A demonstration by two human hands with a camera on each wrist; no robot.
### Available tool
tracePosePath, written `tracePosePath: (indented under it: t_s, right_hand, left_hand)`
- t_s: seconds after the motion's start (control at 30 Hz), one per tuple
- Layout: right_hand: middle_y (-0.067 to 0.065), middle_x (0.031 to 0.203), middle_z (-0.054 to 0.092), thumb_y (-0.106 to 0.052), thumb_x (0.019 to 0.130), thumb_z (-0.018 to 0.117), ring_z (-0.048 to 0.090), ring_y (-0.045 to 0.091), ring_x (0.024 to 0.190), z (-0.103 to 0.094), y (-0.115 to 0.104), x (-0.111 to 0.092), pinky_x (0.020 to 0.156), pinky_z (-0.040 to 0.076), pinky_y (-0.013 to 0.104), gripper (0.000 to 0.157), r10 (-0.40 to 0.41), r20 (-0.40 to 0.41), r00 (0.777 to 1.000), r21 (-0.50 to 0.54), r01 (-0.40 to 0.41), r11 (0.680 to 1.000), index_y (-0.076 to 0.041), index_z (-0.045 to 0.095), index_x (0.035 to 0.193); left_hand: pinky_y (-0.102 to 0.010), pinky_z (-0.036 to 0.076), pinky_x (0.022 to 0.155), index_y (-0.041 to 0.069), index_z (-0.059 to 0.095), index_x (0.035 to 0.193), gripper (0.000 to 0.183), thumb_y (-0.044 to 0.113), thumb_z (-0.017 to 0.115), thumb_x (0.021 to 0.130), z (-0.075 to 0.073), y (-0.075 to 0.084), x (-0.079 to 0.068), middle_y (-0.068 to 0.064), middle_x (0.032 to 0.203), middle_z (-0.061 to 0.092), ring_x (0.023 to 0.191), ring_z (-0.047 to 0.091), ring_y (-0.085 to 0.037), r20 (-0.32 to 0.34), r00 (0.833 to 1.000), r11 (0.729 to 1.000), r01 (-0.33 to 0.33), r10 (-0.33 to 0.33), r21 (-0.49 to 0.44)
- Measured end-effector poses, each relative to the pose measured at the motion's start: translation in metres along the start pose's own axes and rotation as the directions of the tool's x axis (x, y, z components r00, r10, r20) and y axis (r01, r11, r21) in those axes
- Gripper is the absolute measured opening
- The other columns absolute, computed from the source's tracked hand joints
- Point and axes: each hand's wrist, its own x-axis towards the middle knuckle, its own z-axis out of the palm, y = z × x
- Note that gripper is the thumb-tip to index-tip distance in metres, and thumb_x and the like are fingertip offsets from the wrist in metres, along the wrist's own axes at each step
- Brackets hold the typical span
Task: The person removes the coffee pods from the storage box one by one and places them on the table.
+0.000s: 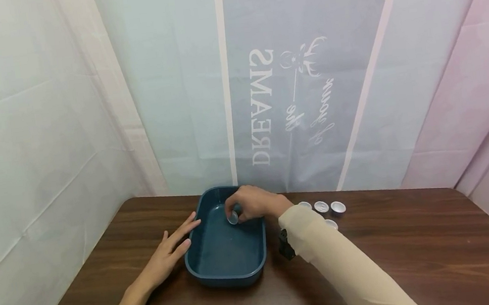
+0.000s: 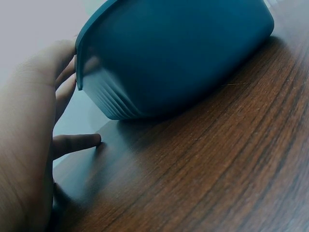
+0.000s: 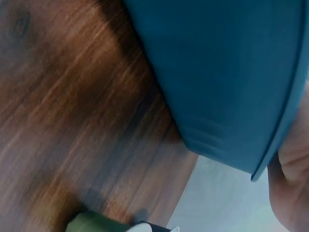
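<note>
A deep blue plastic tub (image 1: 230,261) with rounded corners stands on the table. My right hand (image 1: 252,202) reaches over its right rim and pinches a small round pod (image 1: 232,218) with a silvery top, low inside the tub. Straight fingers of my left hand (image 1: 165,256) touch the tub's left rim. In the left wrist view, one finger of the left hand (image 2: 36,106) points down to the tabletop beside the tub (image 2: 178,53). The right wrist view has the tub's outer wall (image 3: 227,82) in front of part of the right hand (image 3: 294,179), hiding the pod.
Right of the tub, partly behind the right sleeve, several silver-topped pods (image 1: 338,207) stand on the brown wooden table (image 1: 420,243). A dark green pod (image 3: 96,223) shows at the right wrist view's bottom edge. A printed curtain (image 1: 188,103) hangs behind the table's far edge.
</note>
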Motion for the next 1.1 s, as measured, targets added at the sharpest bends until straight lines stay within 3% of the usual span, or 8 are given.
tracePosePath:
  t_s: [0.13, 0.3, 0.43, 0.8, 0.97, 1.1]
  right_hand:
    - [-0.016, 0.093, 0.064, -0.013, 0.078, 0.078, 0.058, 0.0, 0.071, -0.004, 0.005, -0.004, 0.067, 0.048, 0.018, 0.026, -0.024, -0.051, 0.998, 0.042, 0.026, 0.999, -0.025, 0.071, 0.1]
    - [-0.012, 0.097, 0.066, -0.012, 0.078, 0.078, 0.06, 0.0, 0.071, -0.013, 0.008, -0.011, 0.067, 0.049, 0.018, 0.027, -0.041, -0.118, 0.992, 0.113, 0.054, 0.992, -0.022, 0.071, 0.102]
    - [-0.011, 0.097, 0.066, -0.011, 0.078, 0.079, 0.061, 0.002, 0.072, -0.02, 0.007, -0.018, 0.066, 0.051, 0.02, 0.027, -0.017, -0.181, 0.983, 0.184, 0.051, 0.982, -0.02, 0.071, 0.103]
    - [-0.012, 0.096, 0.066, -0.017, 0.08, 0.078, 0.065, 0.006, 0.073, -0.036, 0.006, -0.044, 0.066, 0.053, 0.027, 0.026, 0.035, -0.286, 0.958, 0.343, 0.068, 0.937, -0.021, 0.07, 0.104]
    - [-0.012, 0.1, 0.066, -0.017, 0.08, 0.079, 0.065, 0.008, 0.075, -0.042, 0.012, -0.062, 0.067, 0.054, 0.031, 0.026, 0.044, -0.341, 0.939, 0.388, 0.097, 0.917, -0.021, 0.07, 0.104]
    - [-0.009, 0.095, 0.069, -0.015, 0.077, 0.082, 0.065, 0.012, 0.072, -0.047, 0.017, -0.079, 0.06, 0.053, 0.033, 0.028, 0.079, -0.407, 0.91, 0.426, 0.113, 0.898, -0.02, 0.071, 0.102]
  left_hand:
    - [-0.078, -0.007, 0.094, 0.01, 0.04, 0.146, 0.046, 0.004, 0.043, 0.101, 0.001, 0.0, 0.0, -0.009, 0.156, 0.022, 0.14, 0.022, -0.039, -0.004, 1.0, 1.0, -0.005, 0.005, -0.004]
    - [-0.077, -0.006, 0.094, 0.016, 0.039, 0.148, 0.046, 0.008, 0.042, 0.102, 0.0, 0.002, 0.0, -0.005, 0.157, 0.022, 0.141, 0.022, -0.035, 0.003, 1.0, 1.0, -0.008, 0.008, -0.001]
    - [-0.077, -0.007, 0.094, 0.02, 0.038, 0.148, 0.046, 0.012, 0.042, 0.103, -0.001, 0.003, -0.001, -0.001, 0.158, 0.021, 0.141, 0.021, -0.035, 0.009, 1.0, 1.0, -0.009, 0.009, -0.003]
    - [-0.078, -0.006, 0.094, 0.019, 0.038, 0.148, 0.047, 0.01, 0.043, 0.102, 0.0, 0.001, -0.002, -0.009, 0.157, 0.022, 0.14, 0.022, -0.038, 0.003, 1.0, 1.0, -0.026, 0.026, 0.004]
    - [-0.078, -0.006, 0.093, 0.015, 0.039, 0.148, 0.049, 0.004, 0.044, 0.1, 0.001, 0.001, -0.001, -0.011, 0.156, 0.022, 0.139, 0.023, -0.038, -0.004, 0.999, 0.999, -0.04, 0.04, -0.018]
    - [-0.078, -0.006, 0.093, 0.016, 0.039, 0.148, 0.049, 0.004, 0.044, 0.1, 0.001, 0.001, -0.001, -0.01, 0.157, 0.022, 0.139, 0.024, -0.038, -0.005, 0.999, 0.999, -0.044, 0.043, -0.025]
